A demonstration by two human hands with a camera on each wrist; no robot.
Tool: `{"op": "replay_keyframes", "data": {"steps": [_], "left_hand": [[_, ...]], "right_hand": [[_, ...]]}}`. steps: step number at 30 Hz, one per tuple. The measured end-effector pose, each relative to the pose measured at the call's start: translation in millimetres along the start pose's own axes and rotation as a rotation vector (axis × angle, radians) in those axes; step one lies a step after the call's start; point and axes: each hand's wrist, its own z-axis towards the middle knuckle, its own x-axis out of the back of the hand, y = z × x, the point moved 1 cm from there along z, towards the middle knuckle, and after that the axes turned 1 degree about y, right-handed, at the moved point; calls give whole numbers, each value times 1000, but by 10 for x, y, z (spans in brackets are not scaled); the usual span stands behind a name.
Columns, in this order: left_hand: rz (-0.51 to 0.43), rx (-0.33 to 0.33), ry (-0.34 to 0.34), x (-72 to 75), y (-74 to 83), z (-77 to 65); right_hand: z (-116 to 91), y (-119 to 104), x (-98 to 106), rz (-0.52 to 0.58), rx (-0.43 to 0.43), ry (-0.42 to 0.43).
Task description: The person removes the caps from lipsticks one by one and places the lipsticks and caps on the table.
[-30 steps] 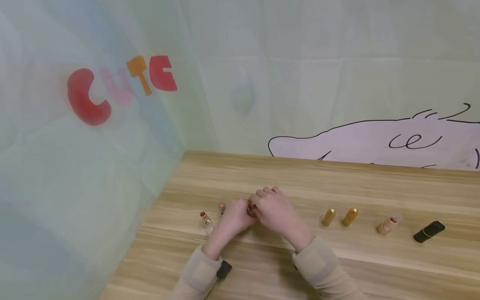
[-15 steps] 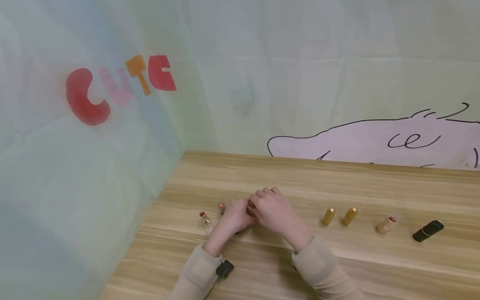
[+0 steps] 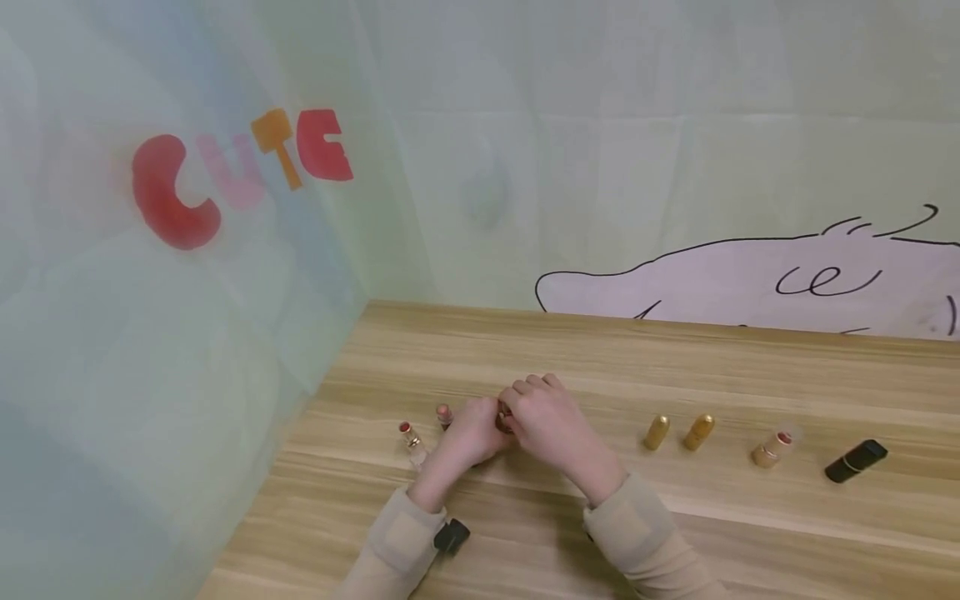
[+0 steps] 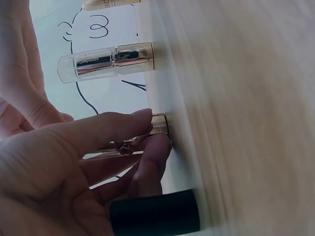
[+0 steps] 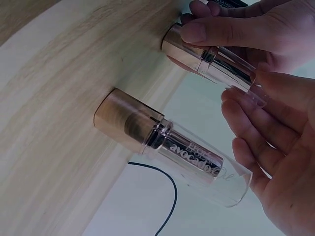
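My left hand [image 3: 472,429] pinches the gold base of a clear-capped lipstick [image 5: 182,46] between thumb and finger. The lipstick stands upright, its foot right at the tabletop. My right hand [image 3: 547,417] comes over from the other side, and its thumb and fingers [image 5: 241,105] pinch the clear cap at the upper end. In the head view the hands hide most of this lipstick. Close by in the right wrist view stands another clear-capped lipstick [image 5: 162,142] with lettering on its tube. Beside the left fingers is a dark lipstick tube [image 4: 155,214].
Left of the hands stand a red lipstick [image 3: 410,437] and a pink lipstick [image 3: 444,415]. To the right, in a row, are two gold tubes [image 3: 678,433], a lipstick with a clear cap [image 3: 771,450] and a black tube [image 3: 857,462]. Fabric walls border the wooden table [image 3: 750,542].
Both hands keep nearly the same place around the lipstick. The black device at the left wrist has shifted slightly to the right, and the small red spot near the right fingers shows less.
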Motion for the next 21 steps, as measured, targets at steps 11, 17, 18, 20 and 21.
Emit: {"op": "replay_keyframes", "data": {"steps": [11,17,18,20,21], "left_hand": [[-177,-94,14,221,6,-75],[-213,-136,57,437,49,-158],[-209,-141,69,471,63,-175],[-194,-157,98,530,98,-205],[-189,-162,109,554,118,-219]], "right_hand": [[-6,-10,155,85,-11,129],[-56,-4,316,218,-52,215],[-72,1,341,250,-64,226],[-117,20,384,311,-85,251],[-144,34,408,340,-93,264]]}}
